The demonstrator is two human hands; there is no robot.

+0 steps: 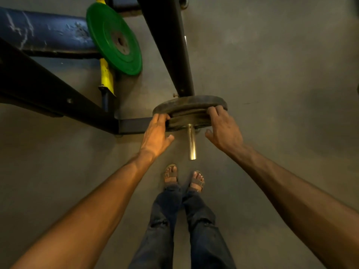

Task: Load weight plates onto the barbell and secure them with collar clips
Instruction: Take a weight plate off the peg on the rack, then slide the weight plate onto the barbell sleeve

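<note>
Two dark round weight plates sit stacked on the shiny barbell sleeve (pixel 192 144), which points toward me. The nearer, smaller plate (pixel 187 119) rests against a larger black plate (pixel 191 102) behind it. My left hand (pixel 157 133) grips the left rim of the nearer plate, fingers curled over its edge. My right hand (pixel 223 127) holds the right rim in the same way. The bare end of the sleeve sticks out between my hands. No collar clip is in view.
A green weight plate (pixel 114 38) leans on a yellow post (pixel 106 74) at upper left. Black rack beams (pixel 171 45) and a blue padded bar (pixel 42 30) cross the top and left. My sandalled feet (pixel 182 177) stand on the grey concrete floor below the sleeve.
</note>
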